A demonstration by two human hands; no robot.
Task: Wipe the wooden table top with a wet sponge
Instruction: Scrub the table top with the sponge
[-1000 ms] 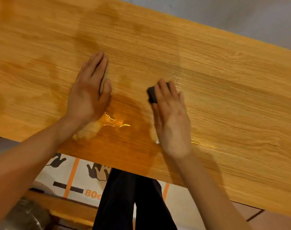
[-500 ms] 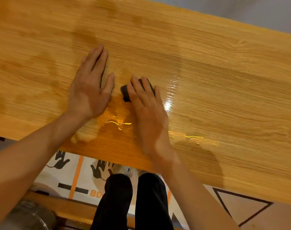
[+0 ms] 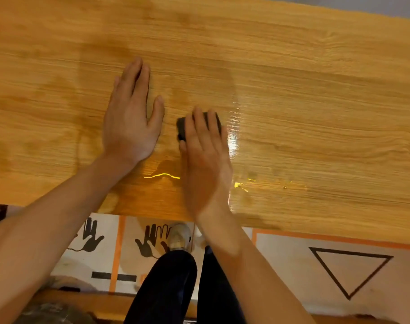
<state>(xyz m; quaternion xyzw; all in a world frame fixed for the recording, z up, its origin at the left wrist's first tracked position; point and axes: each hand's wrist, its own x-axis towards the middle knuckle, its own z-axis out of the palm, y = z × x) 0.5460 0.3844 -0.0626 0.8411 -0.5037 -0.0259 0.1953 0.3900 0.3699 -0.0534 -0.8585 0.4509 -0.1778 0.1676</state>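
A broad wooden worktop (image 3: pixel 316 101), honey-coloured with long straight grain, fills most of the head view, its near edge running across the lower third of the picture. Wet streaks shine on it at about 3 o'clock of the sponge, and thin bright lines of water sit toward 6 o'clock near the edge; dull, darker patches toward 10 o'clock suggest damp wood there as well. Below the edge lies a floor sheet (image 3: pixel 281 265) printed with black hand outlines, orange bands and a triangle, with dark trouser legs (image 3: pixel 171 288) and a pale shoe (image 3: pixel 179 236) at 6 o'clock. The left hand (image 3: pixel 129 122) lies flat on the wood at 9 o'clock of the sponge, fingers straight and together, holding nothing. The right hand (image 3: pixel 205 155), slightly blurred, presses down on the sponge (image 3: pixel 181 128) with straight fingers laid over it; no curl round its sides can be seen. The sponge is small, dark, almost black and block-shaped, only its left end and a sliver of its far edge showing past the fingers, just beside the left thumb but apart from it. It is likely light, soft and slick when soaked, best driven by flat pressure from above, or pinched across its short sides to lift.
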